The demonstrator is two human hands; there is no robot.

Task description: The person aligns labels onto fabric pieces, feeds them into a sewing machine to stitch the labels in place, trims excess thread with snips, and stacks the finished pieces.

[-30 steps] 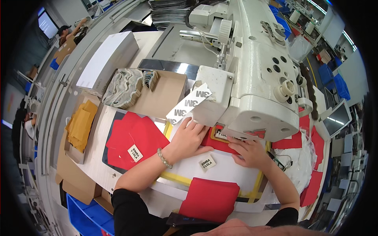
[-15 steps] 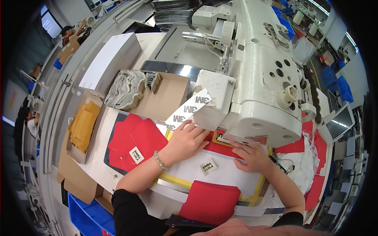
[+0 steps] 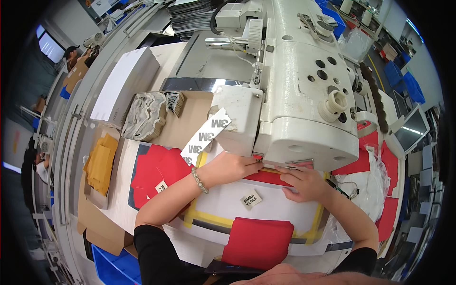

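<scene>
In the head view, a flat red fabric piece (image 3: 267, 178) is being touched by the left hand (image 3: 228, 168) and right hand (image 3: 306, 183) beside the cream-white metal sewing machine (image 3: 308, 90), neither grip being discernible as open or closed, while a square cream label (image 3: 251, 199) is being carried by a white, yellow-taped panel (image 3: 218, 204).

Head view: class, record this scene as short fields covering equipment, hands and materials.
Equipment: large white metal sewing machine
Left hand: fingertips at machine's lower edge, grip unclear
Right hand: at red cloth strip, thumb apart from fingers
Loose item: small cream rectangular patch, dark print, on white sheet
Front: folded red cloth stack
Left side: orange-yellow flat pieces in open cardboard box
</scene>
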